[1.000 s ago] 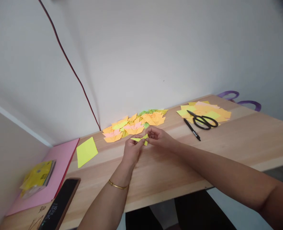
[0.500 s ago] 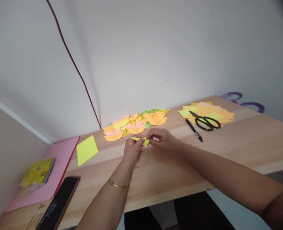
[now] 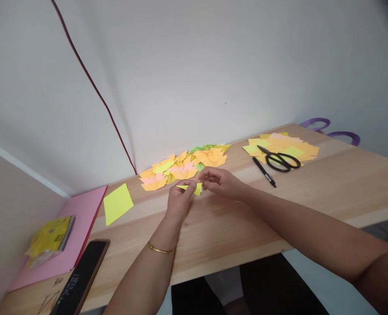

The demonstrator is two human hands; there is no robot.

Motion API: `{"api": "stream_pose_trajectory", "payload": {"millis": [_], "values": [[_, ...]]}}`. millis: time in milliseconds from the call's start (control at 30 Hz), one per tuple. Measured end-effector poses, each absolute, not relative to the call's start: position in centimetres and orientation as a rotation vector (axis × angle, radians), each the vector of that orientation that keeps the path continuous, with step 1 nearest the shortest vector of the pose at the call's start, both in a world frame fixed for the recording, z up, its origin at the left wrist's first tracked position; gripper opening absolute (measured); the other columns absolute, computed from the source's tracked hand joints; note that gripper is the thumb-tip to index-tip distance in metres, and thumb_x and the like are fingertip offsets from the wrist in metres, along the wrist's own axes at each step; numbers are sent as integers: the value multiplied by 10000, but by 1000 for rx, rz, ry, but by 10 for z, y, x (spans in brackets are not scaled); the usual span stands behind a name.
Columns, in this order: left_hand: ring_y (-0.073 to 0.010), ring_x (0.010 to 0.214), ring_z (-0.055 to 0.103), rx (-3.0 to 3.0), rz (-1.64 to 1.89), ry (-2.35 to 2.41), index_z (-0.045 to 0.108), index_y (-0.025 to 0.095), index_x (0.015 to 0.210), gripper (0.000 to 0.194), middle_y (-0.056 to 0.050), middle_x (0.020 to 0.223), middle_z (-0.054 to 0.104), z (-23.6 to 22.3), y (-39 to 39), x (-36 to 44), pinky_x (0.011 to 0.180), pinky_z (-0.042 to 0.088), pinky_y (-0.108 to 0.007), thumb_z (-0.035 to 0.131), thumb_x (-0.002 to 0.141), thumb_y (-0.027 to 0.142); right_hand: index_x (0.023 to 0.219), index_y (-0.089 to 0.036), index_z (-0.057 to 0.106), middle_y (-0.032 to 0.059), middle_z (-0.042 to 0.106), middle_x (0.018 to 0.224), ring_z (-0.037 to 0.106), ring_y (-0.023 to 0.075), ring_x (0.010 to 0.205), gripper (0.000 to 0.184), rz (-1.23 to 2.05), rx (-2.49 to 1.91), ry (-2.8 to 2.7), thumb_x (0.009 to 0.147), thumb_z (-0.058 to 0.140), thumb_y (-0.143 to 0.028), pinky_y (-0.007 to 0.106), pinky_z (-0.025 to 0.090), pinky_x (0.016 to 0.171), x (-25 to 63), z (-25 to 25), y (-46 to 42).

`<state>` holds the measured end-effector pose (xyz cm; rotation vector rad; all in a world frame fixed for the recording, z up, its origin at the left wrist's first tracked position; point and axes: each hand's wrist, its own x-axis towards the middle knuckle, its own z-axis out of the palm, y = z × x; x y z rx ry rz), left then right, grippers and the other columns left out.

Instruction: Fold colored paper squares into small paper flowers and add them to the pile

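A small folded piece of yellow paper [image 3: 197, 189] is pinched between the thumb and fingers of my left hand [image 3: 180, 197], above the middle of the table. My right hand [image 3: 222, 183] is at the paper's right edge, its fingers curled and the thumb and fingertips closed in against that edge. Part of the paper is hidden behind my left thumb. Just beyond my hands lies a cluster of folded paper shapes [image 3: 183, 169] in orange, pink, yellow and green, some with small dots drawn on them.
On the right, black-handled scissors [image 3: 281, 161] rest on loose coloured paper sheets [image 3: 307, 151], beside a black pen [image 3: 263, 172]. Left of my hands are a yellow sheet [image 3: 118, 204], a phone [image 3: 82, 275] and a yellow packet [image 3: 51, 238] on a pink folder [image 3: 82, 210]. A wall stands behind.
My right fingers have loosened and lifted slightly at the paper's right edge. My left hand keeps its pinch on the paper. The whole view has shifted a little.
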<state>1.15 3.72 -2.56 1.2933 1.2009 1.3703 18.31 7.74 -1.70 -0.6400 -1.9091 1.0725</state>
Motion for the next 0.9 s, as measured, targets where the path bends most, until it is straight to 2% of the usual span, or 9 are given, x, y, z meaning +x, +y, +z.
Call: {"api": "stream_pose_trajectory", "payload": {"millis": [100, 267, 400, 567, 800, 900], "values": [[-102, 623, 505, 1438, 1336, 1248, 653, 145, 716, 205, -1, 668, 600, -20, 35, 11, 625, 383, -219, 632, 740, 348, 844, -159, 564, 25, 595, 753, 555, 111, 665, 118, 1115, -699, -1929, 774, 533, -250, 235, 449, 622, 185, -15, 77], [-110, 620, 517, 1488, 1310, 1269, 647, 155, 681, 199, -1, 665, 614, -16, 32, 14, 619, 389, -219, 636, 731, 346, 761, -165, 560, 6, 585, 691, 524, 97, 620, 47, 937, -676, -2029, 733, 554, -201, 210, 427, 585, 184, -13, 73], [-103, 600, 503, 1434, 1311, 1286, 653, 155, 709, 212, 1, 658, 605, -19, 34, 14, 602, 384, -217, 631, 737, 364, 789, -168, 576, 12, 608, 704, 540, 103, 640, 68, 823, -640, -2066, 736, 544, -196, 217, 433, 614, 184, -14, 73], [-100, 592, 495, 1438, 1291, 1280, 649, 147, 700, 240, -4, 651, 592, -20, 34, 13, 579, 379, -213, 633, 734, 383, 736, -162, 580, 2, 589, 652, 515, 93, 599, 70, 718, -690, -2105, 756, 522, -196, 205, 398, 579, 184, -18, 76], [-80, 522, 480, 1481, 1206, 1308, 650, 159, 851, 240, -23, 739, 641, -22, 33, 12, 514, 361, -206, 654, 717, 358, 705, -160, 551, -12, 538, 628, 461, 81, 577, 102, 776, -768, -2093, 775, 513, -223, 192, 363, 553, 184, -16, 76], [-89, 534, 497, 1517, 1228, 1321, 654, 161, 855, 230, -29, 748, 646, -22, 33, 12, 519, 368, -209, 641, 724, 349, 700, -161, 538, -15, 526, 620, 451, 81, 575, 106, 777, -751, -2100, 777, 504, -225, 189, 350, 544, 184, -17, 76]]}}
